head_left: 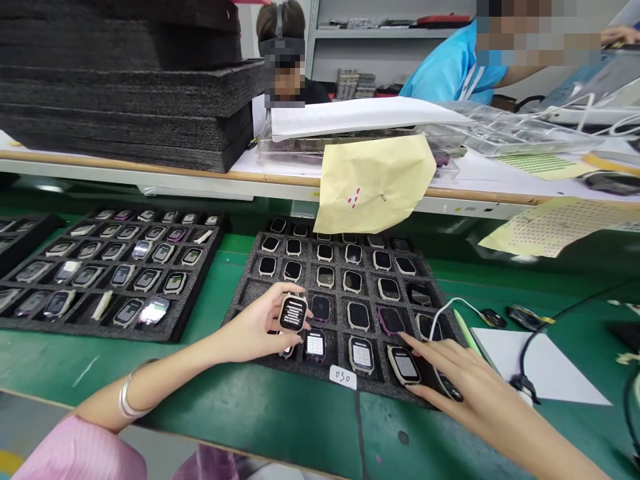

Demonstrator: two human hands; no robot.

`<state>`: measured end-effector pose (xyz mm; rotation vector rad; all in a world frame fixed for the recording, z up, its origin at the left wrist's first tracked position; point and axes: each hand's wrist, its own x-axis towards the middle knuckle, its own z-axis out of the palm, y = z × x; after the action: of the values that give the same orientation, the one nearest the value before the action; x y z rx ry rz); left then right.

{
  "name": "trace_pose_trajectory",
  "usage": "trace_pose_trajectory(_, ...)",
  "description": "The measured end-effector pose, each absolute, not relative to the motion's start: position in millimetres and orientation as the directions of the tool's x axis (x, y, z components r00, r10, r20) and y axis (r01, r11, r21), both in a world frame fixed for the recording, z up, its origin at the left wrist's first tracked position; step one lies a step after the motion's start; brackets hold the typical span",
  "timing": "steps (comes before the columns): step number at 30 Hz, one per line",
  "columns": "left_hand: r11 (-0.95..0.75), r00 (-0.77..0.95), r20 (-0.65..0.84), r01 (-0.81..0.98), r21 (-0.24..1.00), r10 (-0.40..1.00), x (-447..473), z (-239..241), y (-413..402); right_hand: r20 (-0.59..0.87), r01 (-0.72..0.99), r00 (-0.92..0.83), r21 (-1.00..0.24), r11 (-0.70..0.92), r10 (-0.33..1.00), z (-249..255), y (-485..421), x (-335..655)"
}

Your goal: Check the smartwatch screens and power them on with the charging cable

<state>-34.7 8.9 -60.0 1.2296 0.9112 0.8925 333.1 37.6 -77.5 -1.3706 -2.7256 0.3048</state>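
Note:
Between the fingers and thumb of my left hand is a smartwatch case, raised above the black foam tray, its dark screen lit with lines of white text. My right hand reaches over the tray's near right corner, thumb and forefinger spread on either side of a watch with a lit list. The thumb tip is at that watch's lower edge; whether the forefinger touches it I cannot tell. Two more watches with white grids, a purple-framed one and a pale-framed one, lie in the front row.
A second foam tray of watches lies to the left on the green bench. A white cable curves beside my right hand near white paper. Above, a shelf bears stacked black foam; yellow paper hangs down. Two people are beyond.

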Motion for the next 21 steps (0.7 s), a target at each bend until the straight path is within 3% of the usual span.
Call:
trace_pose_trajectory(5,0.063,0.250,-0.075,0.054,0.997,0.965,-61,-72,15,0.059,0.830,-0.535,-0.151,0.538,0.843,-76,37,356)
trace_pose_trajectory(8,0.075,0.223,-0.076,0.011,0.997,0.972,-71,-74,16,0.033,0.847,-0.495,-0.208,0.490,0.869,-81,33,368)
trace_pose_trajectory(14,0.013,0.126,0.000,-0.098,0.995,0.992,-65,-71,18,0.112,0.882,-0.395,-0.232,0.410,0.912,-96,25,367)
trace_pose_trajectory(21,0.011,0.128,-0.009,-0.013,1.000,0.992,-67,-77,19,0.154,0.851,-0.462,-0.201,0.486,0.873,-97,13,366)
